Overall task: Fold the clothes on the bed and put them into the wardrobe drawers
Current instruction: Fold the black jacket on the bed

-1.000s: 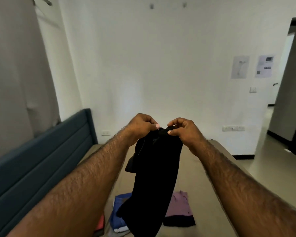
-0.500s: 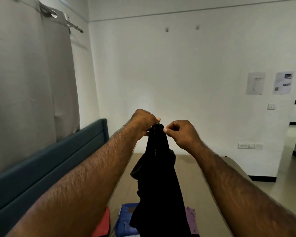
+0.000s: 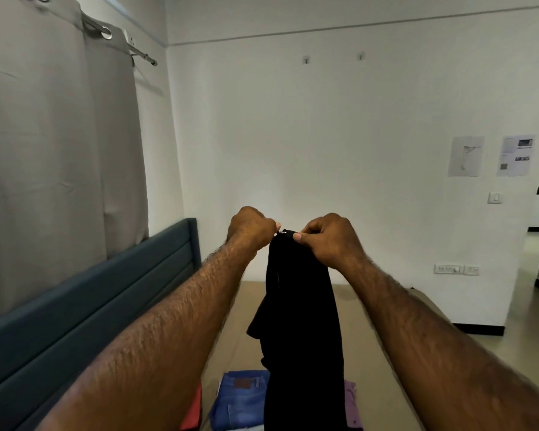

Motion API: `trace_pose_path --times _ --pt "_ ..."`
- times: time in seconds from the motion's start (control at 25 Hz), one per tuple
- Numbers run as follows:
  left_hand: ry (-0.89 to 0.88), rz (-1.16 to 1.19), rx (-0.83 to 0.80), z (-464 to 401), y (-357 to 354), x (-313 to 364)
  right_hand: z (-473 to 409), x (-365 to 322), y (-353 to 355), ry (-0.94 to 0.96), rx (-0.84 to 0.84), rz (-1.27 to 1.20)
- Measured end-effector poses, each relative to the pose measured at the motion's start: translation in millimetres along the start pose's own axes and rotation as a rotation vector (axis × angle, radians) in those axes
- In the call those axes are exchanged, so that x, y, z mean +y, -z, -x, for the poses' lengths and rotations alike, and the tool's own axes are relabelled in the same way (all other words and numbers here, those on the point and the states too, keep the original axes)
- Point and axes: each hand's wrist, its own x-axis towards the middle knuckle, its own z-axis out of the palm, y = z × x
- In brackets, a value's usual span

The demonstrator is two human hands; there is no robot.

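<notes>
Both arms reach forward over the bed [image 3: 371, 346], and the black garment [image 3: 302, 337] hangs between them, blocking the middle lane down to 6 o'clock. At 9 o'clock the blue headboard [image 3: 106, 293] and grey curtain [image 3: 50, 144] wall off the left side. Folded blue jeans [image 3: 240, 399], a red item [image 3: 193, 412] and a purple garment [image 3: 350, 399] crowd the mattress near 6 o'clock. Bare tan sheet lies open toward 12 and 4 o'clock, and beyond it at 3 o'clock open floor [image 3: 529, 306].
</notes>
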Motion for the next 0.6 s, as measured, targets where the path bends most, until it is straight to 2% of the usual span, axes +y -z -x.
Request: trace_pose_path --times 0.2,0.32,0.44,0.6 --pt "0.021 -0.001 -0.016 -3.2 2.9 -2.1 -0.2 -1.6 6.3 -0.036 0.002 0.031" --pt "-0.037 0.098 -0.103 1.7 0.8 0.9 3.9 -2.9 5.0 -0.043 -0.016 -0.048" --pt "-0.162 0.159 -0.267 14.6 2.0 -2.3 5.4 -5.8 8.3 -0.05 -0.132 -0.148" --pt "-0.233 0.393 -0.662 17.3 15.9 -25.9 -2.6 -4.5 31.4 -0.216 -0.239 -0.346"
